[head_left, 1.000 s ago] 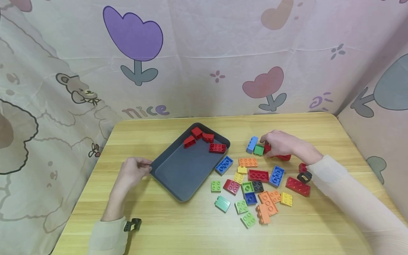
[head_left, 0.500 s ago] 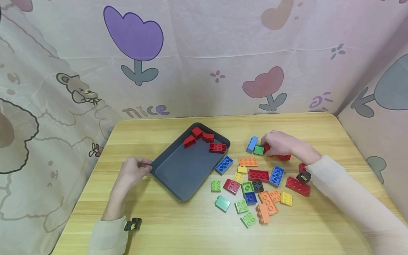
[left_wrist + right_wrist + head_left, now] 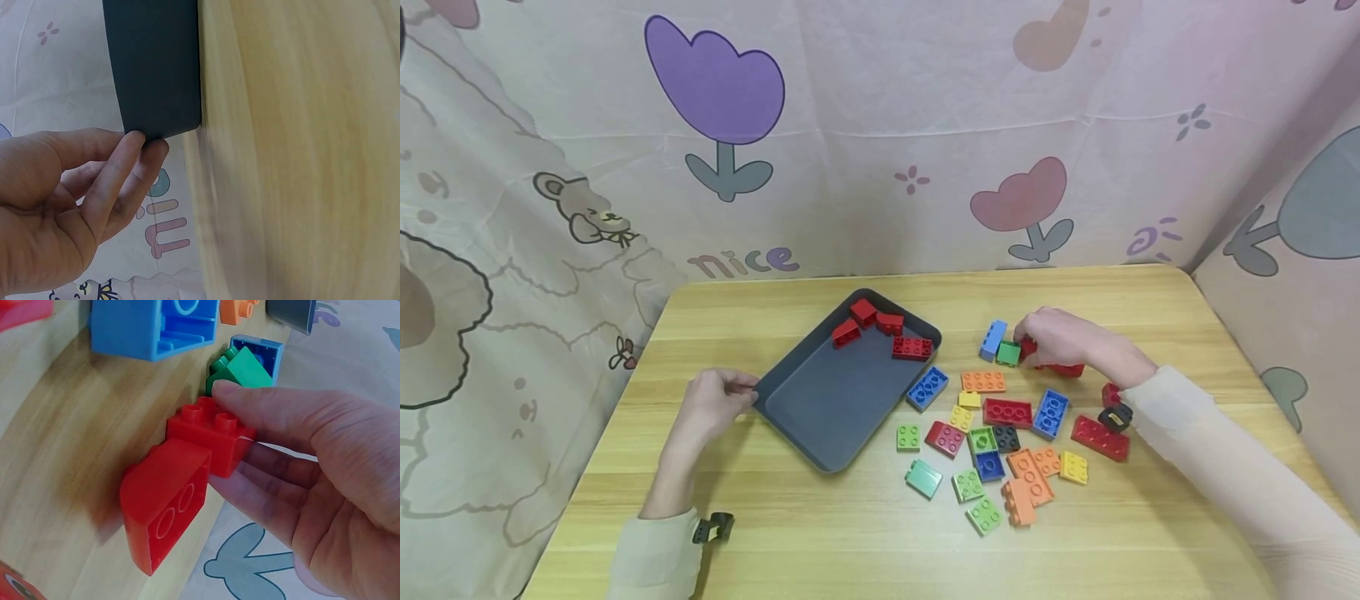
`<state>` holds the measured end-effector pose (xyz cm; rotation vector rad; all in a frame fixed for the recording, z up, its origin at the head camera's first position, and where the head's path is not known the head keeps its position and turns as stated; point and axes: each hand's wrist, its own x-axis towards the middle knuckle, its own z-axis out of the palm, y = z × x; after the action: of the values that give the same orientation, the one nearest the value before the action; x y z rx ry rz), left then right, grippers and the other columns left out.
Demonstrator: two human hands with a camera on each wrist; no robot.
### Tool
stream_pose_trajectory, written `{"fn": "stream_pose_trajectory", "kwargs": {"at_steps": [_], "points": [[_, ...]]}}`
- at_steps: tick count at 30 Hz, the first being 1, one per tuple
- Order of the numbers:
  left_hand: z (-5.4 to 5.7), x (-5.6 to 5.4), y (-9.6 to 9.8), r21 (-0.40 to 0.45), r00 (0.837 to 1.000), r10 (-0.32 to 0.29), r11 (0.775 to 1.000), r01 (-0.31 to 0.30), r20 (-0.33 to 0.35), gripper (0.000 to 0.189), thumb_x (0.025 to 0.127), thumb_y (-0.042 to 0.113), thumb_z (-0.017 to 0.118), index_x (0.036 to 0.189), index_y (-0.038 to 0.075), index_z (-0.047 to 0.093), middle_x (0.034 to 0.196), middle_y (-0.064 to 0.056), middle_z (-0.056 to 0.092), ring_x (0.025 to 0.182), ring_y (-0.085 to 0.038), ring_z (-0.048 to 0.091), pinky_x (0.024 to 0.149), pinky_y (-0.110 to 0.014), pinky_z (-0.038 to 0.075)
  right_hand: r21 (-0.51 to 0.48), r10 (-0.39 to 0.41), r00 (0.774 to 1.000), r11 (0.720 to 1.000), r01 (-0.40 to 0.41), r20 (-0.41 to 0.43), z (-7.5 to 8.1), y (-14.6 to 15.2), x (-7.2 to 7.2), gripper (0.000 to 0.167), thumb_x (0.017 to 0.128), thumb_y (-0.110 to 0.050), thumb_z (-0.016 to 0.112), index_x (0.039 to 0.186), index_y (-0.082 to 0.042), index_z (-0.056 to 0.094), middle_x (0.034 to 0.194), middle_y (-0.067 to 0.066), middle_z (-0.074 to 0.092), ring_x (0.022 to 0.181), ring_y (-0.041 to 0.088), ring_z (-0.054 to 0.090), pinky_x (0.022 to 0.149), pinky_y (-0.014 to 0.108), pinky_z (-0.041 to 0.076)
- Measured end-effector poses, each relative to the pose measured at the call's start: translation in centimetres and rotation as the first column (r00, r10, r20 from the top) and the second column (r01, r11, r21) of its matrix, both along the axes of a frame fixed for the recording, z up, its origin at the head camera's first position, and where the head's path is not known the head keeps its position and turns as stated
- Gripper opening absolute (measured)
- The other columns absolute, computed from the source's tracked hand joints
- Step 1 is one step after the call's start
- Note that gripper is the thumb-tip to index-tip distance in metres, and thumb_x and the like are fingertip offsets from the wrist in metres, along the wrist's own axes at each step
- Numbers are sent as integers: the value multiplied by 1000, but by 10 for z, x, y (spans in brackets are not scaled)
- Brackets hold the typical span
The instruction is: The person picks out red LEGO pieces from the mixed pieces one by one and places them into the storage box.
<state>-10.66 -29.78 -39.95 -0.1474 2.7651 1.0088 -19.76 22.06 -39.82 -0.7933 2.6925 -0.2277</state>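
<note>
In the head view, my left hand [image 3: 711, 404] pinches the left corner of a dark grey tray [image 3: 842, 408]. The left wrist view has thumb and fingertips meeting at the tray's corner [image 3: 156, 75]. Over at the right, my right hand [image 3: 1060, 333] has thumb and fingers around a red studded brick [image 3: 219, 440]. That brick rests on the table, touching a second red brick [image 3: 165, 500] that lies tipped with its hollow underside showing. Right by the thumb tip sits a green brick [image 3: 244, 369]. Several red bricks [image 3: 912, 348] lie in the tray's far end.
Loose bricks in many colours spread over the table [image 3: 775, 517] to the right of the tray. A blue brick [image 3: 928, 389] lies close against its right side. Near the right forearm is a long red brick [image 3: 1101, 438]. A printed cloth [image 3: 865, 150] hangs behind the table.
The right fingers have closed in slightly at the red brick over the last second. The left hand, the tray and the other bricks stay where they were.
</note>
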Motion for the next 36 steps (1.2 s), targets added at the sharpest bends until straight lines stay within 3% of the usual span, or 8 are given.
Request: {"fn": "stream_pose_trajectory", "kwargs": {"at_steps": [15,36], "points": [[1,0,0,6,1000,1,1000,-1,1,22,97,2,69,116,-7,75,101,-21,78,83,-18,74,70,-28,56,2,0,999,1000,0,-39,16,-1,2,36,85,-13,88,118,-2,78,113,16,80,93,22,72,92,48,62],[3,0,-1,22,1000,-4,1000,4,17,24,98,2,67,119,-8,74,107,-25,78,86,-21,77,69,-29,55,-30,-17,997,999,15,-73,36,-4,-1,30,86,-6,85,114,0,78,101,13,79,83,18,70,85,43,64]]}}
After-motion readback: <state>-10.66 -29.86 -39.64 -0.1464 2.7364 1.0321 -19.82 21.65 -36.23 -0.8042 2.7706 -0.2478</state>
